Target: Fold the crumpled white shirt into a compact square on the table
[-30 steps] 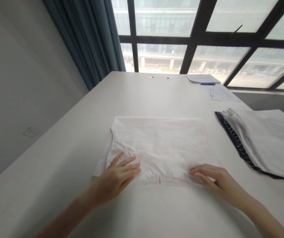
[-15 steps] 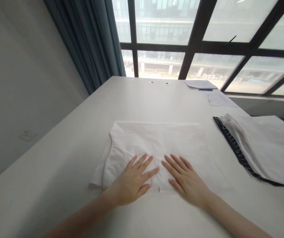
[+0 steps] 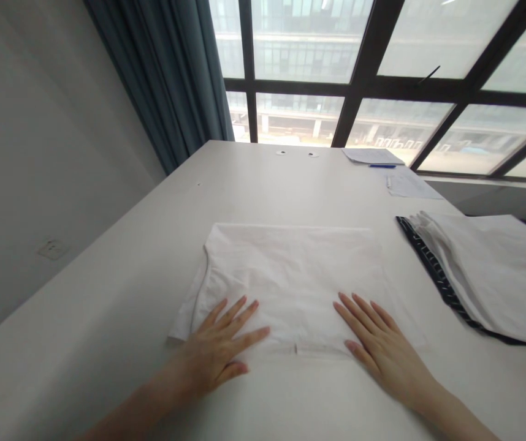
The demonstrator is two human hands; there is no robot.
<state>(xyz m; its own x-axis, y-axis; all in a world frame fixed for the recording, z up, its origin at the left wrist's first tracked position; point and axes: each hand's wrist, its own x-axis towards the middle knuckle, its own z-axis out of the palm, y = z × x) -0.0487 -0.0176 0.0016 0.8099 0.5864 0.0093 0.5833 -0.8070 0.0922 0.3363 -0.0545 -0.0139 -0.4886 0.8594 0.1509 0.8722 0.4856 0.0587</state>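
Observation:
A folded white garment [image 3: 290,275] lies flat on the white table [image 3: 106,294] in front of me. My left hand [image 3: 219,352] rests palm down on its near left part, fingers spread and open. My right hand [image 3: 377,346] lies flat on its near right part, fingers stretched out and apart. Neither hand holds anything. A small label or tab [image 3: 311,348] shows at the garment's near edge between the two hands.
A stack of folded white garments [image 3: 497,275] over a dark striped one [image 3: 433,266] sits at the right. Papers [image 3: 405,184] and a blue pen [image 3: 381,166] lie at the far right by the window. A wall and teal curtain [image 3: 171,79] bound the left side.
Half a second ago both hands lay close together at the garment's near middle; they have since slid apart, left hand leftward and right hand rightward, staying flat on the cloth.

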